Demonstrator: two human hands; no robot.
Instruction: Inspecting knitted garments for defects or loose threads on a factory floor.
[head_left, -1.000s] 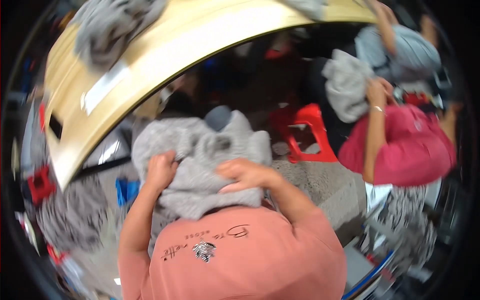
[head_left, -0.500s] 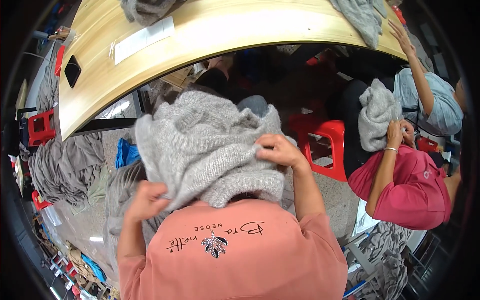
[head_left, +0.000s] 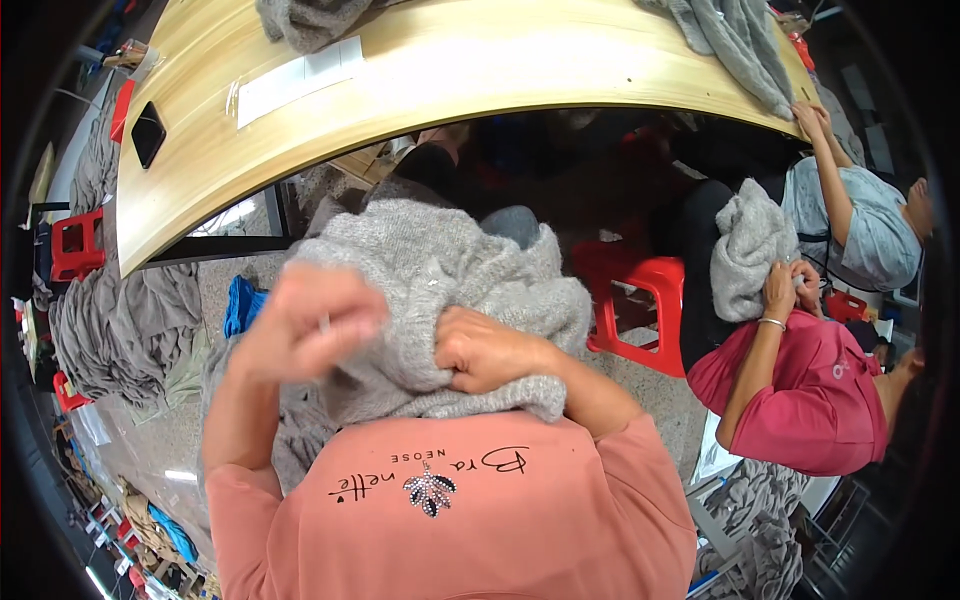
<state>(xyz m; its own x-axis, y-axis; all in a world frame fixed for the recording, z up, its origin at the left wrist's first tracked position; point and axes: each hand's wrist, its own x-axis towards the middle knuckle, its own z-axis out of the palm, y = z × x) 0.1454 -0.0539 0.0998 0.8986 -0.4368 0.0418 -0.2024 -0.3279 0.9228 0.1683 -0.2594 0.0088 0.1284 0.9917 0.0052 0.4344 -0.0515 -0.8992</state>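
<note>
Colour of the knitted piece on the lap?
The knitted piece is light grey, slightly mottled; it shows best in the head view.

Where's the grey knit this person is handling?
In the head view, the grey knit lies bunched at the centre, by the person's salmon shirt, with the right hand on it and a red stool to its right.

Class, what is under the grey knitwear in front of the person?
A dark knee shows past the grey knitwear; whatever else lies beneath is covered. The right hand grips a fold, its fingertips hidden.
</note>
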